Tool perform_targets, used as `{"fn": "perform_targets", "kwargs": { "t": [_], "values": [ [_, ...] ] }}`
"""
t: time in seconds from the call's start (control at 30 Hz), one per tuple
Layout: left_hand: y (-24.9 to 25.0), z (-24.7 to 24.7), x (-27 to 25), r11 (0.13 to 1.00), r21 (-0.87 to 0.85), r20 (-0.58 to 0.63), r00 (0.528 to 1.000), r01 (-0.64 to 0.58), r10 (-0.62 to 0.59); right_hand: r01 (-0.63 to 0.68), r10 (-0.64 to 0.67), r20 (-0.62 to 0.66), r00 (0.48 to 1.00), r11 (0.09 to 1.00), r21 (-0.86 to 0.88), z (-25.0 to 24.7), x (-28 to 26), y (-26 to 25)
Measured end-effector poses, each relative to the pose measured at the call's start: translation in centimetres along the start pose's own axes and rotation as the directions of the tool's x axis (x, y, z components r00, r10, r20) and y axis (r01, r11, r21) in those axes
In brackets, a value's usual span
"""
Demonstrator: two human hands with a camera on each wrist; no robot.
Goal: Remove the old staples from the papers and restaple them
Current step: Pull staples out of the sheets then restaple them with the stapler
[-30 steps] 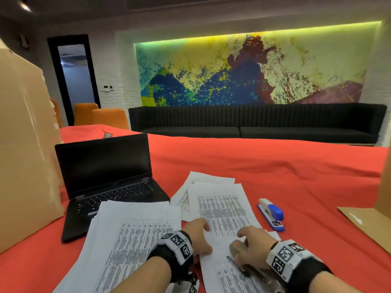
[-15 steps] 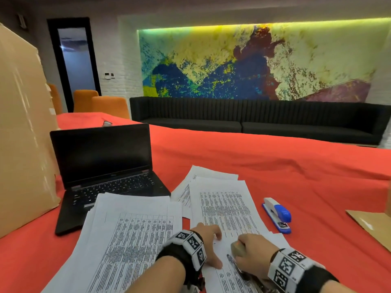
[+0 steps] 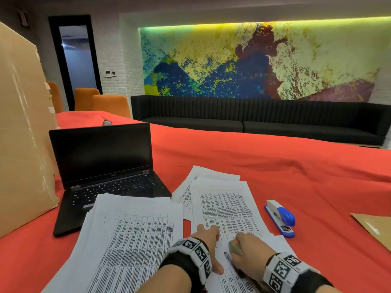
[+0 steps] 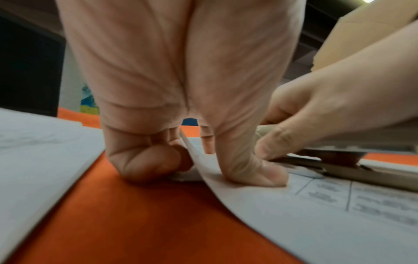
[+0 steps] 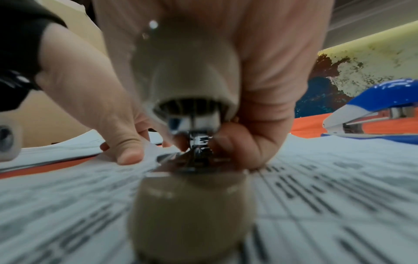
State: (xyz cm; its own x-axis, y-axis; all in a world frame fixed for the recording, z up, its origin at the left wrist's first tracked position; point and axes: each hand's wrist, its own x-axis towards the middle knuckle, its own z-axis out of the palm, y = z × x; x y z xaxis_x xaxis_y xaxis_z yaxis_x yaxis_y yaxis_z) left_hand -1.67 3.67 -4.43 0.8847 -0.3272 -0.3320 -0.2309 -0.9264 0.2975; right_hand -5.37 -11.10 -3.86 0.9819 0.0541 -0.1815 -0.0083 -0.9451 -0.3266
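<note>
A stapled set of printed papers lies on the red tablecloth in front of me. My left hand holds its near left edge, thumb pressed on top and fingers curled underneath. My right hand grips a beige stapler that is pressed down on the same sheet just right of the left thumb. In the right wrist view the stapler's head meets its base over the paper. What lies between its metal parts is blurred.
A blue and white stapler lies right of the papers. A bigger pile of printed sheets sits at left, partly over an open black laptop. A tall cardboard box stands far left, flat cardboard far right.
My right fingers have curled down over the beige stapler, which sits lower on the sheet. The left hand has stayed at the paper's edge. The head view has shifted slightly.
</note>
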Motion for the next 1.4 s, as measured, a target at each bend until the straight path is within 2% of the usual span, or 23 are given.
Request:
{"fn": "perform_targets", "kwargs": {
  "t": [0.13,0.2,0.27,0.37,0.5,0.63,0.73,0.83,0.97,1.4],
  "values": [
    [0.1,0.1,0.1,1.000,0.022,-0.012,1.000,0.001,-0.001,-0.013,0.013,0.013,1.000,1.000,0.013,0.3,1.4,-0.9],
    [0.1,0.2,0.1,0.999,0.035,-0.015,1.000,0.012,-0.011,-0.020,0.021,0.025,0.999,0.999,-0.035,-0.1,2.1,-1.4],
    [0.0,0.3,0.2,0.999,0.036,-0.016,0.999,0.032,-0.031,-0.066,0.065,-0.023,0.998,0.996,-0.051,-0.8,2.5,-1.5],
    [0.1,0.4,0.3,0.998,0.044,-0.032,0.999,0.036,-0.034,-0.099,0.100,-0.077,0.992,0.995,0.021,-2.3,2.3,-0.3],
    [0.7,-0.2,0.5,0.964,0.257,-0.019,0.997,-0.068,0.075,-0.090,0.102,-0.113,0.988,0.990,0.108,-2.7,0.8,3.2],
    [2.4,-1.3,0.5,0.889,0.409,0.149,0.976,-0.206,0.157,-0.019,0.018,-0.024,1.000,0.999,-0.041,-2.7,-1.5,5.6],
    [3.3,-1.9,0.6,0.838,0.484,0.228,0.961,-0.252,0.157,0.024,-0.023,0.005,1.000,0.992,-0.124,-2.4,-2.2,6.2],
    [3.2,-1.6,0.6,0.831,0.498,0.237,0.961,-0.247,0.144,0.002,0.000,0.015,1.000,0.990,-0.142,-2.2,-2.0,6.3],
    [3.4,-1.0,0.2,0.815,0.524,0.254,0.959,-0.247,0.128,-0.027,0.025,-0.035,0.999,0.997,-0.070,-1.7,-1.0,6.4],
    [4.4,-1.5,-0.3,0.812,0.537,0.287,0.955,-0.229,0.078,-0.097,0.097,0.007,0.995,0.995,0.007,-2.8,1.3,4.3]
  ]
}}
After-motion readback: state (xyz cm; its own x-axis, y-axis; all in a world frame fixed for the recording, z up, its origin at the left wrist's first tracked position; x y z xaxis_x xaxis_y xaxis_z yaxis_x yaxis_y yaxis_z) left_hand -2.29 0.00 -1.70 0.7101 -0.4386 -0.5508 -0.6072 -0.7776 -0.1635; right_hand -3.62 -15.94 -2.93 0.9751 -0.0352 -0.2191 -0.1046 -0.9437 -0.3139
